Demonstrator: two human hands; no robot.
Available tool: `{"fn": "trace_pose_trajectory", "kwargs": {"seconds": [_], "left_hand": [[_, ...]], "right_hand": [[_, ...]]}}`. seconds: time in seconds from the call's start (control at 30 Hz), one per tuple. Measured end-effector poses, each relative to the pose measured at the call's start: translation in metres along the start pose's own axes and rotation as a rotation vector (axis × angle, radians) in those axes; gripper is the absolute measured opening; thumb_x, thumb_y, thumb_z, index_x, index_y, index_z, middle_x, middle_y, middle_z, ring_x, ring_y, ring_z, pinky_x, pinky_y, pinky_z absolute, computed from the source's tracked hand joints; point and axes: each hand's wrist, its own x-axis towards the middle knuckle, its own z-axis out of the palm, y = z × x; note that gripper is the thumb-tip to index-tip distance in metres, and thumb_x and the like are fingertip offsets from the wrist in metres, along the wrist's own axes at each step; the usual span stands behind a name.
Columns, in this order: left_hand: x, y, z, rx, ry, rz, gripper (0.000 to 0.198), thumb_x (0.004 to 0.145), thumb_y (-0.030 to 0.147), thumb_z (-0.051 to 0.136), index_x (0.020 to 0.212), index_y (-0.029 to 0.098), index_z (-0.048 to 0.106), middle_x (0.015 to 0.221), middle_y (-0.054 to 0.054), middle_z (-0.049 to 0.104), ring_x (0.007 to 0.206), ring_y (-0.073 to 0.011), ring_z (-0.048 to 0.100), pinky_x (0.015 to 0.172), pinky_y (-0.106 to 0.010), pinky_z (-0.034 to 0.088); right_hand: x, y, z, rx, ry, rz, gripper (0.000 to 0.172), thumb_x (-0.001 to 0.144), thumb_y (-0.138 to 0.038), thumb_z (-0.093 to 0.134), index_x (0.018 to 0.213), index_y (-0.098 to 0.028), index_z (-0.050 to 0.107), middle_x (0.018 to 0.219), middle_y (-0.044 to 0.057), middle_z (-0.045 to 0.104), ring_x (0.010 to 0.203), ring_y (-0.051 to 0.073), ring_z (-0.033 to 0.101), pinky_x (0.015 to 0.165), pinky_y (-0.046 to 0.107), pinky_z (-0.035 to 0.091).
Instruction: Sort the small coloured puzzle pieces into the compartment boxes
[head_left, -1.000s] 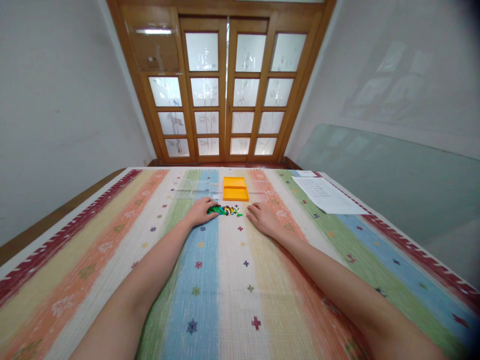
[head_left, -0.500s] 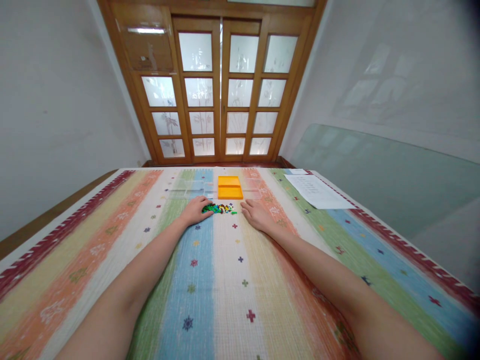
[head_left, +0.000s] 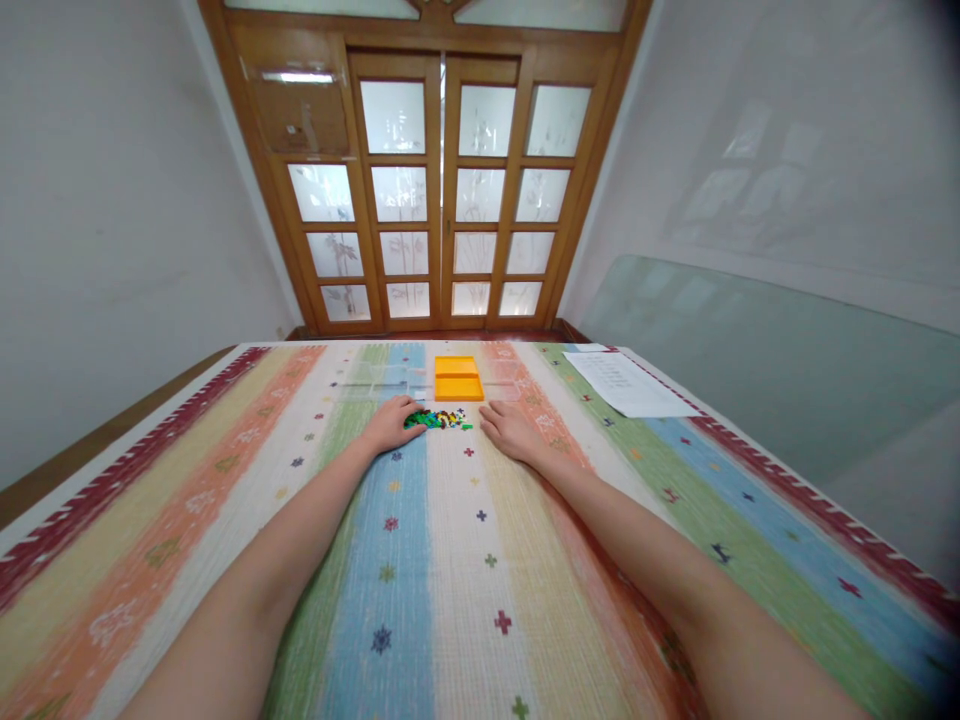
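A small pile of green, yellow, dark and other coloured pieces (head_left: 444,420) lies on the striped cloth between my two hands. My left hand (head_left: 393,423) rests at the pile's left end, thumb and fingers apart and curved around its green part. On the right, my right hand (head_left: 508,429) lies on the cloth with its fingers apart and nothing in it, a little away from the pile. Just behind the pile stands a yellow tray (head_left: 459,388) with a divider across it.
Clear plastic trays (head_left: 379,380) flank the yellow tray on its left and right. White printed sheets (head_left: 626,385) lie at the far right of the table (head_left: 465,600). Beyond the table are wooden glazed doors (head_left: 442,190).
The camera view has tilted up slightly. Both hands have stayed nearly in place, and the pile looks the same.
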Motion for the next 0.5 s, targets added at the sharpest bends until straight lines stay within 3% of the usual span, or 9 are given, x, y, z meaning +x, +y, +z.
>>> {"fn": "trace_pose_trajectory", "kwargs": {"seconds": [0.17,0.3,0.4,0.5], "left_hand": [[-0.006,-0.002,0.000,-0.031,-0.018,0.013,0.048,0.093,0.050,0.063,0.134,0.025,0.066,0.129,-0.012,0.065,0.123,-0.0296,0.060,0.110,-0.046,0.046],[-0.017,-0.005,-0.003,-0.055,-0.056,-0.005,0.056,0.094,0.053,0.061,0.142,0.024,0.061,0.142,-0.013,0.062,0.133,-0.0310,0.056,0.117,-0.048,0.042],[-0.030,-0.010,-0.011,-0.055,-0.074,-0.047,0.060,0.096,0.056,0.056,0.146,0.021,0.058,0.147,-0.014,0.060,0.137,-0.0310,0.054,0.119,-0.047,0.040],[-0.049,-0.022,-0.024,-0.017,-0.084,-0.077,0.060,0.098,0.057,0.052,0.147,0.022,0.057,0.148,-0.013,0.059,0.137,-0.0302,0.054,0.119,-0.047,0.040]], "right_hand": [[-0.003,0.010,0.010,-0.029,-0.094,0.018,0.063,0.108,-0.056,0.035,0.156,-0.019,0.046,0.164,0.019,0.038,0.153,0.032,0.034,0.123,0.049,0.026],[-0.009,0.015,0.013,-0.016,-0.178,0.033,0.073,0.106,-0.064,0.027,0.163,-0.020,0.037,0.171,0.015,0.026,0.159,0.032,0.022,0.127,0.051,0.018],[-0.019,0.021,0.011,-0.010,-0.177,0.013,0.075,0.105,-0.066,0.026,0.163,-0.020,0.037,0.171,0.013,0.026,0.159,0.031,0.022,0.128,0.047,0.018],[-0.029,0.037,0.005,-0.019,-0.099,0.031,0.069,0.106,-0.061,0.026,0.157,-0.019,0.047,0.166,0.014,0.037,0.153,0.030,0.034,0.124,0.042,0.026]]}}
